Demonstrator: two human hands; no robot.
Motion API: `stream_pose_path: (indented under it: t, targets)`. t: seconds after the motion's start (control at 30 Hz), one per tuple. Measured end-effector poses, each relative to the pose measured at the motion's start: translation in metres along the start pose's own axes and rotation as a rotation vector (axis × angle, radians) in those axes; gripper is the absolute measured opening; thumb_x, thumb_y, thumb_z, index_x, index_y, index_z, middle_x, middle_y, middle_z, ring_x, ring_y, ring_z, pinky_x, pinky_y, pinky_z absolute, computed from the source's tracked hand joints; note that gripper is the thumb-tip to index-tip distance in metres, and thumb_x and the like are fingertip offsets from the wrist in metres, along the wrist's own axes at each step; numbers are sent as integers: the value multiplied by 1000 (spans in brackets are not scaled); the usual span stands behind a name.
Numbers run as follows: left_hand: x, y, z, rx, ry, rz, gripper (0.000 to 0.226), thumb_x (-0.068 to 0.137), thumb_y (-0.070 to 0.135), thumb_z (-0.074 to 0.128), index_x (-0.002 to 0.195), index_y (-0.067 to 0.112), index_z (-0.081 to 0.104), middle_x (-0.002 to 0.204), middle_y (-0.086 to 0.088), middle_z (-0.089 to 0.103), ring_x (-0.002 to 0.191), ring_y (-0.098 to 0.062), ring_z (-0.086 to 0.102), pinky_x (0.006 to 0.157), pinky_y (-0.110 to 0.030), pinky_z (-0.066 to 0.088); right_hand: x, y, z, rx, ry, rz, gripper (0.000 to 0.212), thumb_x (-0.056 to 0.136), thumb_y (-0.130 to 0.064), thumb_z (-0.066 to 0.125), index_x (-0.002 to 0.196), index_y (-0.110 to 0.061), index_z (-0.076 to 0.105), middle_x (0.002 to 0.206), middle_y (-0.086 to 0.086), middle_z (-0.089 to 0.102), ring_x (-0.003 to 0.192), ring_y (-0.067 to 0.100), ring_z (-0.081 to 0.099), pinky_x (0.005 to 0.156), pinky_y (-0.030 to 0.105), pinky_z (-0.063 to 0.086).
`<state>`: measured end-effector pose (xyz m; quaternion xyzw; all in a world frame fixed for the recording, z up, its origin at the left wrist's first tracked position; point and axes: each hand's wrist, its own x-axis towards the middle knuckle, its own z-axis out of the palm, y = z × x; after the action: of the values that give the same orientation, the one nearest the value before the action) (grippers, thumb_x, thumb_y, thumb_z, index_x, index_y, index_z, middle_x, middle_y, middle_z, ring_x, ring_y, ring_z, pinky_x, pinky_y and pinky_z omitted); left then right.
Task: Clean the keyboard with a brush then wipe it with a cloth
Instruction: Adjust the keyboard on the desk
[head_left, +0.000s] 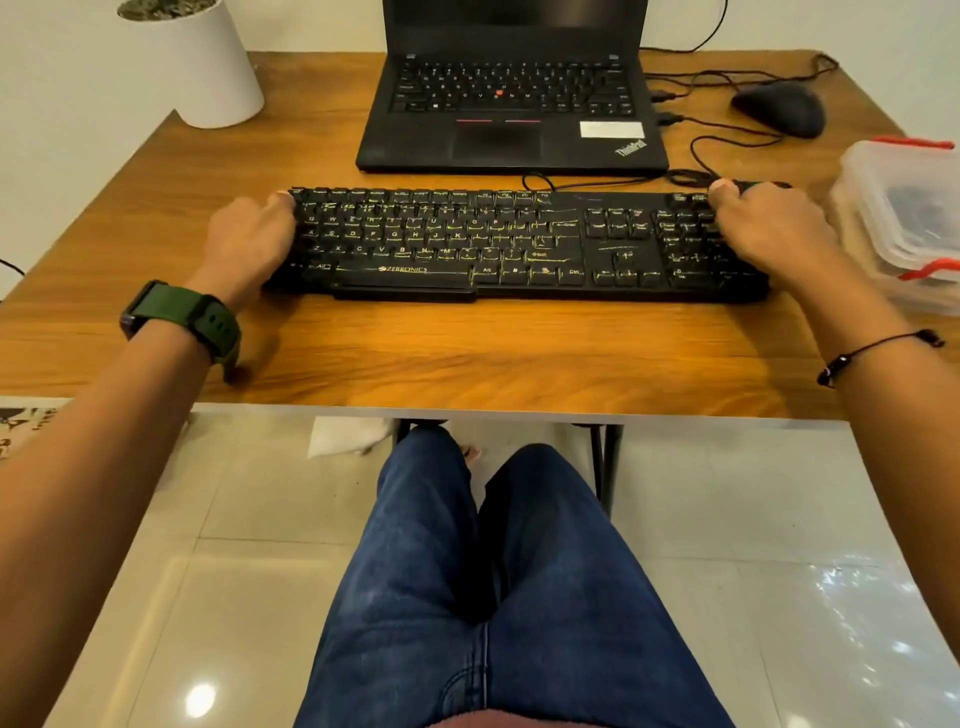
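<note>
Wooden desk (467, 353) carried black keyboard (519, 244) lying flat just before open laptop (511, 88). I saw my left hand (249, 239) curled round keyboard's left end, right hand (769, 234) gripping right end, thumbs at far edge. Mouse (779, 106), lidded plastic box (904, 218) sat to right.

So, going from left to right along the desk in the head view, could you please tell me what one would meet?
White plant pot → left hand gripping the keyboard → right hand on its other end → clear plastic container.
</note>
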<state>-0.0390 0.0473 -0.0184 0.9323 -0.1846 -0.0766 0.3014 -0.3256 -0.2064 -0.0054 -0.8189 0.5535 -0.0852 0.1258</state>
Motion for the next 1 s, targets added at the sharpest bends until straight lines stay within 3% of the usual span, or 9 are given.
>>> stream_pose_path:
  t: [0.1, 0.23, 0.3, 0.43, 0.63, 0.73, 0.8, 0.87, 1.0]
  targets:
    - [-9, -7, -4, -61, -25, 15, 49, 97, 40, 28, 106, -1, 54, 110, -21, 54, 95, -31, 50, 79, -37, 37, -8, 12, 2, -26, 0, -35, 66, 97, -49, 19, 118, 3, 53, 118, 28, 54, 108, 42, 51, 89, 45, 41]
    - [-23, -11, -5, -80, -54, 38, 46, 98, 41, 27, 72, 9, 47, 94, -16, 49, 85, -24, 43, 74, -35, 31, -19, 23, 2, -40, 25, -66, 67, 98, -47, 17, 114, 6, 55, 116, 33, 54, 108, 45, 51, 90, 46, 40]
    - [-28, -11, -4, -60, -35, 44, 48, 98, 40, 26, 67, 9, 45, 94, -16, 48, 86, -25, 42, 75, -35, 31, -23, 24, 0, -56, 25, -78, 66, 99, -45, 17, 113, 8, 55, 117, 34, 53, 111, 44, 48, 90, 46, 38]
    - [-29, -11, -5, -49, -27, 41, 54, 98, 41, 26, 106, -5, 55, 113, -24, 53, 101, -35, 50, 86, -40, 38, -29, 22, 0, -65, 22, -87, 65, 100, -42, 18, 114, 10, 54, 118, 36, 52, 117, 44, 44, 93, 46, 36]
    - [-30, -11, -7, -1, -28, 58, 48, 97, 37, 25, 90, -3, 53, 98, -25, 53, 89, -31, 46, 77, -38, 35, -33, 21, -4, -44, 31, -84, 65, 100, -43, 18, 112, 10, 55, 118, 34, 52, 115, 43, 46, 93, 45, 37]
    - [-33, -6, -10, 153, 75, 178, 58, 96, 33, 21, 92, -14, 54, 101, -36, 55, 104, -40, 43, 87, -45, 35, -36, 22, -7, -24, 29, -108, 66, 100, -44, 20, 108, 10, 56, 111, 29, 56, 112, 41, 48, 88, 42, 38]
    - [-38, 4, -10, 201, 185, 314, 56, 95, 33, 23, 91, -13, 54, 102, -35, 53, 108, -41, 39, 90, -47, 33, -36, 24, -8, -27, 53, -132, 65, 100, -45, 21, 101, 9, 59, 95, 23, 54, 96, 37, 51, 78, 38, 37]
    - [-45, 21, -8, 185, 213, 399, 51, 96, 34, 27, 99, -8, 55, 113, -32, 47, 112, -40, 37, 94, -46, 32, -35, 25, -9, -31, 100, -161, 63, 99, -47, 24, 94, 6, 59, 86, 18, 53, 81, 30, 48, 72, 35, 35]
    - [-62, 66, 5, 104, 129, 531, 49, 98, 36, 32, 125, -1, 49, 128, -25, 40, 120, -35, 37, 97, -39, 31, -34, 27, -22, -40, 256, -208, 61, 97, -49, 31, 86, 4, 60, 76, 14, 52, 74, 28, 48, 66, 35, 35]
